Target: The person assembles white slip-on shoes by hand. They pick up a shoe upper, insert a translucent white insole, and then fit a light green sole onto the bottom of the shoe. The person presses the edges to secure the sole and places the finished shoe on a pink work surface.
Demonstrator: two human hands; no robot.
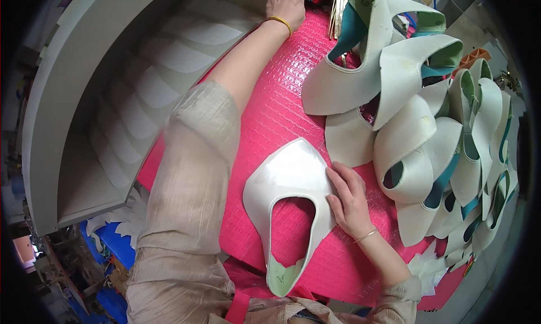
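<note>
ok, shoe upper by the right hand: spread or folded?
Spread: the white shoe upper lies opened out on the pink cover, which shows through its wide opening.

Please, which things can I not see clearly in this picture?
In the head view:
Left hand: fingers partly cut off by the top edge; grip unclear.
Pile of white shoe pieces: lower ones hidden by upper ones.
Mark on the lone piece's green lining: too small to read.

My table point(265, 121), under a shiny pink cover point(282, 87), carries one white shoe upper point(293, 172) lying flat before me, a heap of similar uppers point(408, 135) to the right, and jagged white pieces point(428, 270) near the edge closest to me.
</note>
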